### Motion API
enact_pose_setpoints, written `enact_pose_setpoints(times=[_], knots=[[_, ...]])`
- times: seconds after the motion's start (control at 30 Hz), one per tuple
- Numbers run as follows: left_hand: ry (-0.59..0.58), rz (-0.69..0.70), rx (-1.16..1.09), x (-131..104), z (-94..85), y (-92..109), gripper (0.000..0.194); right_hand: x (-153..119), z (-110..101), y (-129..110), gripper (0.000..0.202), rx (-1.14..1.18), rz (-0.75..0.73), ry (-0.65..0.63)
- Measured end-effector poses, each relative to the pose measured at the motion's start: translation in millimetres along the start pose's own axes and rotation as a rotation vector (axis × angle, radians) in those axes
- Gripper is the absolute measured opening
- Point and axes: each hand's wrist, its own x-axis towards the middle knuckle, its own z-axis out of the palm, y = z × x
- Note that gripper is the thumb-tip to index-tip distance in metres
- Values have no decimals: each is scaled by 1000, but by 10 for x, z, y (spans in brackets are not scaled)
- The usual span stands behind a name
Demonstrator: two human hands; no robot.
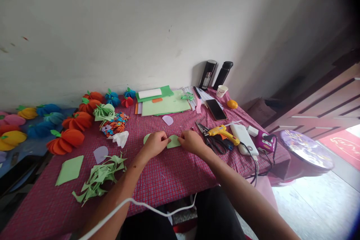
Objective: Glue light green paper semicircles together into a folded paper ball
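Between my two hands, low over the checkered cloth, is a light green rounded paper piece (173,141). My left hand (157,143) pinches its left edge, and my right hand (190,141) pinches its right edge. Another light green piece (146,138) shows partly behind my left hand. A lilac rounded paper piece (168,120) lies just beyond my hands, and a second lilac piece (100,154) lies to the left. Green paper scraps (104,176) are heaped left of my left forearm, beside a stack of green paper (69,170).
Paper pumpkins (65,141) crowd the left side. Stacked coloured sheets (165,104) lie at the back. On the right are scissors (216,144), a yellow glue gun (222,131), a phone (216,109), a white power bank (244,139) and a purple socket (265,141). A white cable (149,206) crosses in front.
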Motion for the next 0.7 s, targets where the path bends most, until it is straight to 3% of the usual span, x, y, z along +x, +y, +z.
enact_pose_setpoints(times=[0.7], knots=[[4, 48, 118, 8, 46, -24, 19, -55, 65, -31, 27, -40, 10, 3]])
